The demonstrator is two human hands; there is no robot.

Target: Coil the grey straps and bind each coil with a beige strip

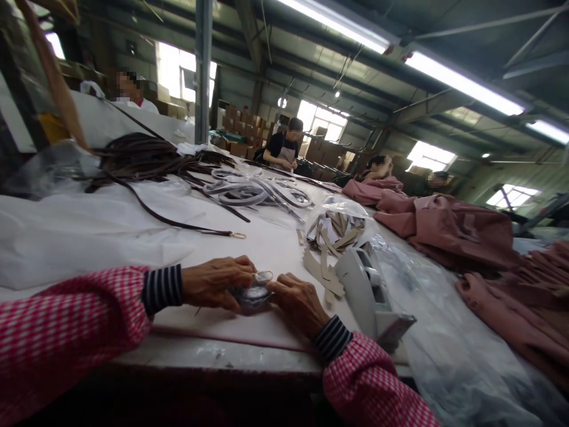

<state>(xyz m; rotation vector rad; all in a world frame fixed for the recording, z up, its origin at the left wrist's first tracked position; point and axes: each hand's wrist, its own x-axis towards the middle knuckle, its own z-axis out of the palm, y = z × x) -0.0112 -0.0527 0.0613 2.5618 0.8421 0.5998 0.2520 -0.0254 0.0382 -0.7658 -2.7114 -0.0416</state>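
Note:
My left hand (217, 281) and my right hand (297, 302) meet at the near edge of a white table (267, 243). Both pinch a small clear plastic packet (255, 295) with something dark or metallic inside; what it holds is too small to name. The fingers of both hands are curled round it. Both arms wear red-and-white checked sleeves with dark striped cuffs.
A grey tape dispenser (368, 290) stands right of my hands, beside tan card strips (338, 228). Dark brown straps (151, 157), grey straps (253, 190), white sheets (80, 225), clear film (444, 344) and pink fabric (466, 231) cover the table. Other people work at the far end.

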